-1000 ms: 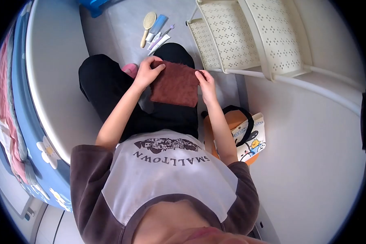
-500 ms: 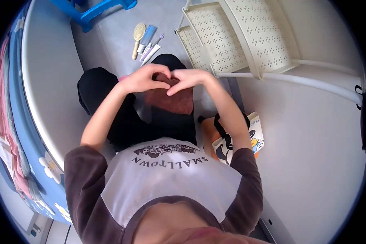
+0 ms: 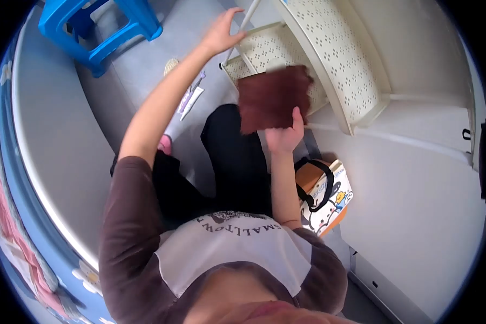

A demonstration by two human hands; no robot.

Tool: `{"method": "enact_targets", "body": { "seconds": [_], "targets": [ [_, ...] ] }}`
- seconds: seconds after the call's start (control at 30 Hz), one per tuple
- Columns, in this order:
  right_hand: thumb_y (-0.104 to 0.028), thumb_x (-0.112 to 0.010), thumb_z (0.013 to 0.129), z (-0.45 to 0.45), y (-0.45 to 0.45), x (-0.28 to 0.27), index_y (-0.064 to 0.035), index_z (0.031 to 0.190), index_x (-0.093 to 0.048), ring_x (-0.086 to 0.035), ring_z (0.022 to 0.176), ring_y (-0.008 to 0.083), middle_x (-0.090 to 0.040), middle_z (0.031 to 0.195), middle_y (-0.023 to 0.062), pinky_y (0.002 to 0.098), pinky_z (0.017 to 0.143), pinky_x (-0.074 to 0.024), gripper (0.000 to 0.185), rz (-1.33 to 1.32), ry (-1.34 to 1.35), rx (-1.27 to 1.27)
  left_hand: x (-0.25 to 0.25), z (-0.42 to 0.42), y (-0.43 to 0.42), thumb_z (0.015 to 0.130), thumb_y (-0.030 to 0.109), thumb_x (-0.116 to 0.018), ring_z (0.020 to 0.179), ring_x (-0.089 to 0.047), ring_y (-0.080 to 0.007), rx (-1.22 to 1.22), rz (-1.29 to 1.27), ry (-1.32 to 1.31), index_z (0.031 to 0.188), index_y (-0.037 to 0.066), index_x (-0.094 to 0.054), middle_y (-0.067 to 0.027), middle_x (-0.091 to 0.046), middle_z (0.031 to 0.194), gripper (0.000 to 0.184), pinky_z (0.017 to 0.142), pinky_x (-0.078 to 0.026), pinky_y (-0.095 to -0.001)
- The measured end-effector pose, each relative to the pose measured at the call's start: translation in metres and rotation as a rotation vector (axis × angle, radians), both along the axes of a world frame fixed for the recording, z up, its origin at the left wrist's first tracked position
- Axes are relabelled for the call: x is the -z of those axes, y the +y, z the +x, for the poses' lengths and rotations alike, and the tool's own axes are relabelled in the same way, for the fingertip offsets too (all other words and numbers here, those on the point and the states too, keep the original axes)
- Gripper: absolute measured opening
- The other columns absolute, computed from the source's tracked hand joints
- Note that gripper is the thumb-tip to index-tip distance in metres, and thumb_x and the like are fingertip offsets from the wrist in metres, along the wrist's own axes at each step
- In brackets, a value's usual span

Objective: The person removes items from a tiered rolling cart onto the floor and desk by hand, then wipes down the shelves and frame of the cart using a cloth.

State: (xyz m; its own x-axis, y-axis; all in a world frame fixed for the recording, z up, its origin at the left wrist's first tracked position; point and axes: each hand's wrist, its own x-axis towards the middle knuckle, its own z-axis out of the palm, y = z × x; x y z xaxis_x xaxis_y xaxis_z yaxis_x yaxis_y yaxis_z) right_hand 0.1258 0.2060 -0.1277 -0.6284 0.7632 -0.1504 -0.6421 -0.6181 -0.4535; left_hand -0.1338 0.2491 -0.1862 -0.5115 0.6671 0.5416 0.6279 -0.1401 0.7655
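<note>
A reddish-brown cloth, slightly blurred, hangs spread out in front of the cream shelf rack. My right hand grips its lower edge, with the thumb lying up over the fabric. Farther forward, my left hand is empty, thumb and fingers apart. It is close to a white upright post of the rack; whether it touches the post I cannot tell. Part of the rack's lower tier is hidden behind the cloth.
On the floor below my left forearm lie a white tube, a purple toothbrush and a partly hidden hairbrush. A blue stool stands at the front left. A cartoon-print bag sits right of my legs.
My hands, earlier together on the bunched cloth over my knees, are now apart. The left let go and reached forward to the rack; the right carried the cloth forward and right, where it spread out.
</note>
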Motion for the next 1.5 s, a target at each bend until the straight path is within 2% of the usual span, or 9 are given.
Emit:
{"method": "enact_targets", "body": {
  "seconds": [0.13,0.2,0.27,0.37,0.6,0.83,0.97,1.23,1.5],
  "targets": [
    [-0.036,-0.044,0.087,-0.052,0.038,0.015,0.0042,0.116,-0.044,-0.043,0.109,0.0267,-0.042,0.124,0.0139,0.0364,0.094,-0.0306,0.049,0.361,-1.155,0.584,0.032,0.002,0.022,0.078,0.030,-0.055,0.087,-0.055,-0.0343,0.053,-0.219,-0.423,0.108,0.007,-0.050,-0.0199,-0.058,0.090,0.037,0.076,-0.043,-0.0398],
    [-0.042,-0.041,0.086,-0.060,0.104,0.065,0.0064,0.115,-0.046,-0.039,0.113,0.0317,-0.040,0.125,0.0192,0.0378,0.094,-0.0294,0.056,0.570,-1.428,0.340,0.036,0.005,0.019,0.083,0.027,-0.050,0.068,-0.057,-0.0309,0.055,-0.402,-0.189,0.100,0.006,-0.055,-0.0158,-0.059,0.074,0.027,0.064,-0.044,-0.0361],
    [-0.043,-0.039,0.085,-0.080,0.152,0.077,0.0058,0.116,-0.045,-0.034,0.117,0.0335,-0.038,0.127,0.0211,0.0414,0.097,-0.0253,0.058,0.659,-1.767,-0.027,0.033,0.001,0.017,0.085,0.027,-0.046,0.073,-0.055,-0.0346,0.095,-0.416,-0.162,0.093,0.005,-0.054,-0.0182,-0.058,0.077,0.025,0.066,-0.044,-0.0407],
    [-0.043,-0.039,0.082,-0.108,0.168,0.105,-0.0038,0.126,-0.034,-0.022,0.125,0.0278,-0.030,0.133,0.0144,0.0520,0.098,-0.0161,0.059,1.135,-2.115,0.110,0.024,0.003,0.008,0.085,0.027,-0.044,0.075,-0.054,-0.0365,0.138,-0.412,-0.130,0.089,0.006,-0.053,-0.0194,-0.057,0.077,0.023,0.066,-0.043,-0.0426],
    [-0.035,-0.045,0.080,-0.125,0.191,0.103,-0.0143,0.122,-0.043,-0.024,0.124,0.0243,-0.037,0.129,0.0110,0.0440,0.101,-0.0130,0.047,1.434,-1.798,0.051,0.026,0.000,0.006,0.084,0.022,-0.046,0.080,-0.054,-0.0360,0.211,-0.316,-0.167,0.098,0.007,-0.052,-0.0188,-0.057,0.085,0.021,0.068,-0.043,-0.0404],
    [-0.035,-0.048,0.078,-0.123,0.177,0.086,-0.0120,0.119,-0.045,-0.025,0.122,0.0281,-0.035,0.129,0.0141,0.0399,0.102,-0.0125,0.047,1.142,-1.416,0.016,0.057,-0.011,0.010,0.083,0.015,-0.048,0.086,-0.054,-0.0360,0.351,-0.226,-0.200,0.112,0.008,-0.047,-0.0193,-0.057,0.093,0.029,0.073,-0.043,-0.0378],
    [-0.035,-0.053,0.075,-0.128,0.164,0.106,-0.0080,0.119,-0.044,-0.028,0.119,0.0331,-0.037,0.126,0.0155,0.0405,0.101,-0.0175,0.052,1.375,-1.438,0.061,0.061,-0.008,0.012,0.084,0.015,-0.047,0.087,-0.054,-0.0371,0.328,-0.185,-0.225,0.114,0.009,-0.046,-0.0206,-0.056,0.094,0.031,0.073,-0.043,-0.0380],
    [-0.033,-0.048,0.076,-0.107,0.118,0.074,-0.0057,0.119,-0.043,-0.030,0.119,0.0288,-0.040,0.125,0.0148,0.0387,0.100,-0.0187,0.051,1.216,-1.062,-0.316,0.057,0.000,0.009,0.084,0.014,-0.045,0.085,-0.052,-0.0392,0.204,-0.148,-0.069,0.112,0.008,-0.046,-0.0214,-0.056,0.092,0.028,0.070,-0.044,-0.0422],
    [-0.032,-0.045,0.078,-0.058,0.095,0.049,0.0051,0.098,-0.054,-0.053,0.091,0.0364,-0.057,0.093,0.0247,0.0400,0.083,-0.0404,0.043,1.156,-1.502,-0.257,0.042,0.011,0.007,0.086,0.017,-0.041,0.080,-0.053,-0.0394,0.086,-0.325,-0.088,0.105,0.007,-0.045,-0.0208,-0.056,0.087,0.022,0.066,-0.043,-0.0458]
  ]
}}
